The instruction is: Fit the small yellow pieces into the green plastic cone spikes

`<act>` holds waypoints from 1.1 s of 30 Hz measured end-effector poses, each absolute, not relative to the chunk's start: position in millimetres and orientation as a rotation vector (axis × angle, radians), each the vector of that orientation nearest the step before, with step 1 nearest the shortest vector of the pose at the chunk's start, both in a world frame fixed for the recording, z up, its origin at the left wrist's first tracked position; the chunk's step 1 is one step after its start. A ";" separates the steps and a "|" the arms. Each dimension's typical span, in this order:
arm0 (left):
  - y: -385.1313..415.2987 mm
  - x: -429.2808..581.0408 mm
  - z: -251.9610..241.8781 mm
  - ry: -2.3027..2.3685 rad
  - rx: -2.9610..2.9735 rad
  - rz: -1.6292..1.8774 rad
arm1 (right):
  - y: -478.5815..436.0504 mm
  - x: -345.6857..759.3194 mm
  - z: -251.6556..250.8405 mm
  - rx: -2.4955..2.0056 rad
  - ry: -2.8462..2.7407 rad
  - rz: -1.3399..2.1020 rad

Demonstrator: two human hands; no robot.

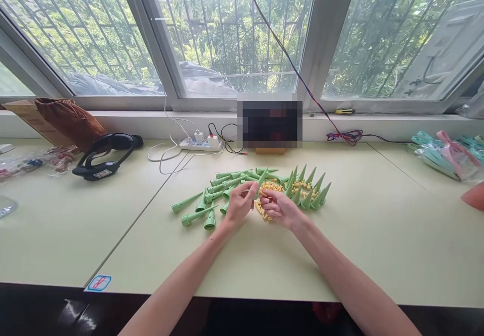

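My left hand (240, 202) is closed around a green plastic spike (262, 176), its tapered tip pointing up. Close beside it, my right hand (283, 209) pinches a small yellow peg (263, 193) near the spike; whether the two touch I cannot tell. Small yellow pegs (273, 186) lie heaped on the table behind and under my right hand. Left of my hands, several loose green spikes (196, 216) lie scattered, a few of them tilted upward. On the right, several green spikes (320, 196) stand tip up in a group, with more yellow pegs among them.
The pale table (245, 265) runs below a windowsill. Behind my hands stands a blurred dark screen (269, 123), with a power strip (201, 144) to its left. Black headphones (108, 157) and a brown pouch (70, 119) lie left; bagged coloured items (446, 154) lie right.
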State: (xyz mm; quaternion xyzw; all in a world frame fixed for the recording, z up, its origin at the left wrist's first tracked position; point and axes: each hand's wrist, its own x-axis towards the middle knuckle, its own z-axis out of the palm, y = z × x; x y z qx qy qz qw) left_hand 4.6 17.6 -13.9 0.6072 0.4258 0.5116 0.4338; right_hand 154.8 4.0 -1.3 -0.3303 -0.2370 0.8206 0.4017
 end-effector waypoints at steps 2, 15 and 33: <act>17.9 4.1 -14.1 1.054 1.526 1.266 | 4.2 154.8 -0.6 -0.832 -0.591 2.067; 14.1 8.3 -15.2 1.096 1.514 1.317 | 0.2 146.9 -11.6 -0.836 -0.747 1.848; 13.4 9.3 -13.1 1.093 1.231 1.185 | -6.7 144.5 -15.4 -1.085 -1.691 0.478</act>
